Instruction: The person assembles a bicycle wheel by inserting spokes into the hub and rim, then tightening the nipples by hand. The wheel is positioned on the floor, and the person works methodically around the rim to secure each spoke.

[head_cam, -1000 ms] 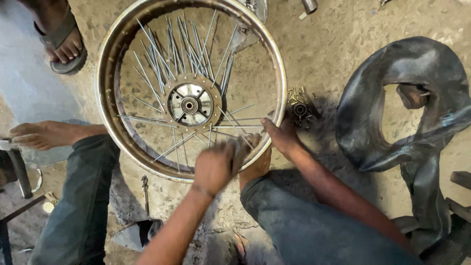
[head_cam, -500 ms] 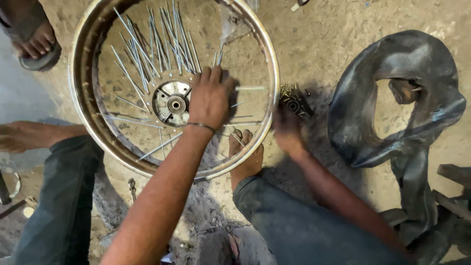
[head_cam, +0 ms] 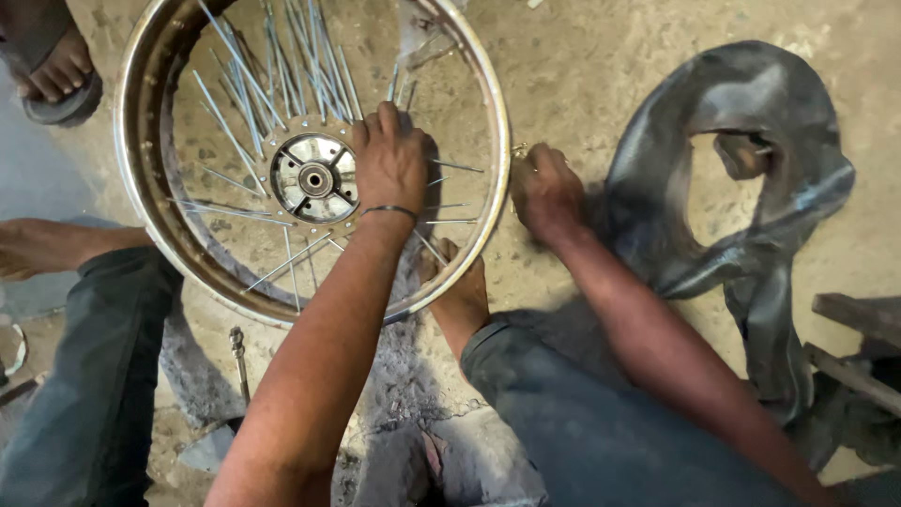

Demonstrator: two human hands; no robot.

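Person crouched on the dirt floor (head_cam: 601,56) over a bare spoked wheel rim (head_cam: 495,122) lying flat. Left hand (head_cam: 391,161) lay inside the rim, just right of the metal hub (head_cam: 314,178), fingers curled down among the loose spokes (head_cam: 253,75); its grip looked clenched on spokes near the hub flange, though exactly which ones could not be told. A thin dark band circled that wrist. Right hand (head_cam: 544,188) rested on the floor just outside the rim's right edge, fingers bent over a small heap of tiny metal bits; whether the grip had closed on any I could not tell. A slack black inner tube (head_cam: 807,178) lay right of that hand, close by. The person's bare foot (head_cam: 460,291) pressed against the rim's lower edge. Another person's sandalled foot (head_cam: 56,80) stood at the upper left, beyond the rim.
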